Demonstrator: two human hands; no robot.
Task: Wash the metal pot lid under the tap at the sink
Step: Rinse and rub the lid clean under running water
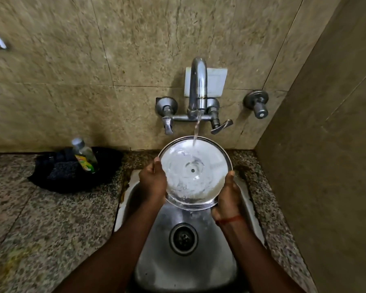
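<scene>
The sink (pixel 156 263) is set into the counter (pixel 40 229), near the corner on the right where the two walls meet. The tap (pixel 198 85) juts from the back wall behind it, with a valve (pixel 257 103) on the wall to the tap's right. The lid (pixel 195 172) is over the sink's far end, below the spout, held between the left hand (pixel 153 180) and the right hand (pixel 228 195). The drain (pixel 183 238) lies nearer than the lid. Left of the sink, against the back wall, a tray (pixel 42 182) holds a bottle (pixel 85 155) and a scrub pad (pixel 63 171).

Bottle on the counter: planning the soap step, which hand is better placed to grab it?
Likely the left hand: it grips the lid on the side facing the bottle, left of the sink; the right hand grips the opposite rim.
</scene>
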